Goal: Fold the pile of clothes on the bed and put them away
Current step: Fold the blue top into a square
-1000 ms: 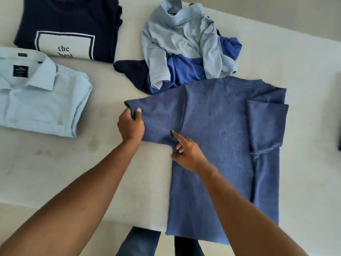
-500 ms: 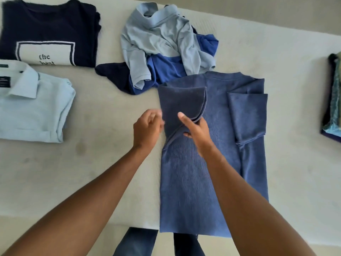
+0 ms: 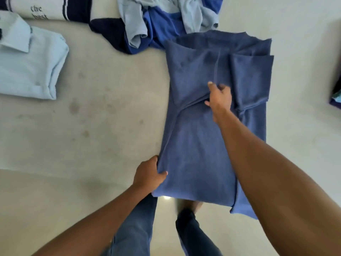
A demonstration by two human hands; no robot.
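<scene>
A dusty-blue t-shirt (image 3: 199, 145) lies on the white bed (image 3: 92, 117), both sleeves folded in over its body, its bottom hem hanging over the bed's near edge. My left hand (image 3: 149, 175) grips the shirt's left side near the hem. My right hand (image 3: 219, 96) rests on the middle of the shirt, fingers pinching the edge of the folded-in left sleeve. Behind the shirt lies an unfolded heap of light blue, royal blue and navy clothes (image 3: 162, 21).
A folded light blue collared shirt (image 3: 29, 61) lies at the left. A folded navy t-shirt with a white printed panel (image 3: 46, 8) sits behind it. A dark folded stack (image 3: 336, 97) shows at the right edge. My legs stand below the bed's edge.
The left sleeve and side have been folded in over the shirt's body. My left hand has dropped to the lower left edge; my right hand has moved onto the folded sleeve. The camera has moved closer.
</scene>
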